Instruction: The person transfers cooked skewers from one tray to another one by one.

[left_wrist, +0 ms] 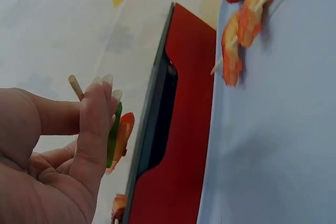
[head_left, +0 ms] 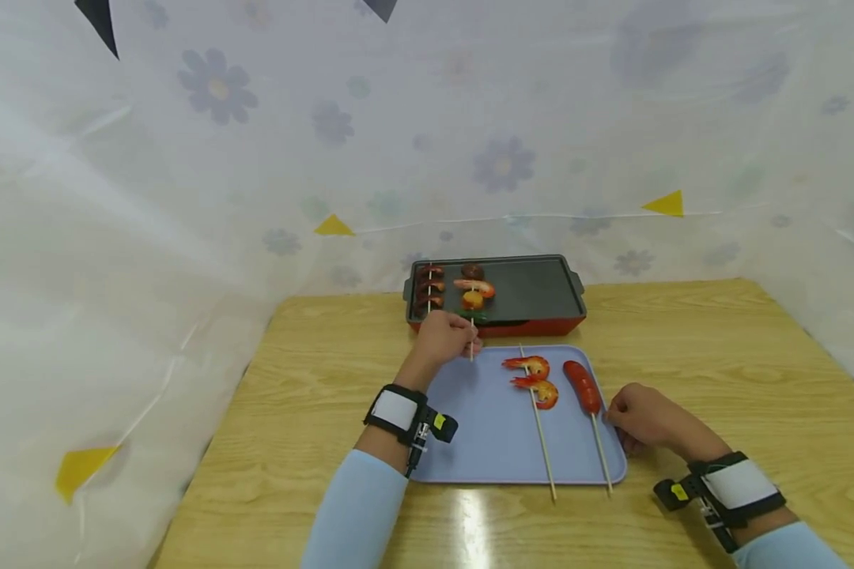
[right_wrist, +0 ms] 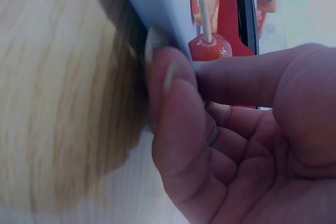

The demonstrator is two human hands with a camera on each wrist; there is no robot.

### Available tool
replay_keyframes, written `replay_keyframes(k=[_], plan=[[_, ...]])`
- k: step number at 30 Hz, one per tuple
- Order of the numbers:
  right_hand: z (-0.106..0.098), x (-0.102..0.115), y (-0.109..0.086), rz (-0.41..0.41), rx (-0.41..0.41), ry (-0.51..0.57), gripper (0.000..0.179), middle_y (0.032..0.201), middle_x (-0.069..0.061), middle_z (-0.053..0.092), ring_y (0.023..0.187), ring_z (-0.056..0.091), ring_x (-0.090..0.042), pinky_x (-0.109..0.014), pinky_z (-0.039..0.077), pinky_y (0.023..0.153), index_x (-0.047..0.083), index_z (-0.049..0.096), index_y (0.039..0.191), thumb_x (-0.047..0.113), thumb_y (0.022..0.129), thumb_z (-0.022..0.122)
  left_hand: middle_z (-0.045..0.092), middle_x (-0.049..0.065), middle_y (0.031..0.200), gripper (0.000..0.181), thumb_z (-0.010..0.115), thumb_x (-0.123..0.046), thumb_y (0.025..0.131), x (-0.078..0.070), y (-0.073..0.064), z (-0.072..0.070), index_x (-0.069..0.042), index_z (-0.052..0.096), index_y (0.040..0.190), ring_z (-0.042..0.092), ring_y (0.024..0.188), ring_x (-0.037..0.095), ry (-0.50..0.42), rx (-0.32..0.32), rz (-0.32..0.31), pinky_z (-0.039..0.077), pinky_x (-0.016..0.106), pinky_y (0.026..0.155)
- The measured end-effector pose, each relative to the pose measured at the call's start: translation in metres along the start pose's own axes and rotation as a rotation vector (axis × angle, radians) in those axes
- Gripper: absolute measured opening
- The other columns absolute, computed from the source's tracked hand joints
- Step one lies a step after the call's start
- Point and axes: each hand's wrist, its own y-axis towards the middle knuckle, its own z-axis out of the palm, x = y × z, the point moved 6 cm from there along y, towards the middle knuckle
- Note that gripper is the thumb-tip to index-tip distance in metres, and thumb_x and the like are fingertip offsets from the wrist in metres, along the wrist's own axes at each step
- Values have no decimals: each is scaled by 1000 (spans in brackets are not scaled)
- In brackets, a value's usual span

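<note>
My left hand (head_left: 444, 338) pinches the bare stick of a mixed skewer (head_left: 473, 301) between thumb and fingers. That skewer carries a dark round piece, a shrimp, a yellow-orange piece and a green piece, and reaches over the left half of the black grill pan (head_left: 530, 286). In the left wrist view the green piece (left_wrist: 114, 135) sits close to my fingertips. My right hand (head_left: 644, 416) grips the right rim of the light blue tray (head_left: 480, 431), thumb on top and fingers beneath. On the tray lie a shrimp skewer (head_left: 541, 393) and a sausage on a stick (head_left: 582, 387).
Another skewer of dark brown pieces (head_left: 430, 288) lies at the pan's left end. The pan has a red base (head_left: 541, 325) and stands behind the tray on a wooden table (head_left: 292, 411). A flowered plastic sheet (head_left: 413, 142) hangs behind the table.
</note>
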Motion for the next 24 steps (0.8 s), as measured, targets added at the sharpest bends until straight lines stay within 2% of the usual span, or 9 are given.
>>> replay_keyframes(k=[5,10,12,15,21,24], plan=[[-2,0,-2,-18,-4,0,22,59,-4,61,53,60,-15,-30,53,51,3,65,74,9,92,56,74,17,88,25,62,-12,94,-8,-22,1,7,70,108,67,66,14,-79,37,8,59,28,62],[-2,0,-4,-44,-15,4,23,58,-3,61,52,60,-15,-30,52,50,3,64,72,9,92,56,75,18,91,24,62,-20,94,-18,-47,-6,0,72,105,59,62,15,-68,80,41,45,25,55],[-1,0,-4,-38,-14,7,24,58,-3,61,52,60,-15,-30,52,50,3,64,71,10,92,56,74,20,93,25,62,-20,94,-19,-57,-9,0,71,106,58,60,15,-67,95,63,44,24,54],[0,0,-5,-25,-10,11,23,59,-3,61,53,60,-15,-30,53,51,3,65,74,10,93,56,73,22,93,26,60,-17,95,-17,-71,-11,3,69,109,57,58,14,-79,125,81,48,22,55],[0,-1,-5,-10,-2,8,21,61,-3,61,54,61,-15,-31,54,52,3,66,78,11,94,55,74,13,83,22,62,-14,93,-7,-99,-9,5,68,104,59,54,11,-69,176,62,54,22,55],[1,0,-5,-11,-2,6,21,60,-3,61,53,61,-15,-31,53,52,3,66,77,11,93,55,74,14,82,24,63,-14,93,0,-111,-6,7,68,104,60,54,10,-58,209,47,54,21,54]])
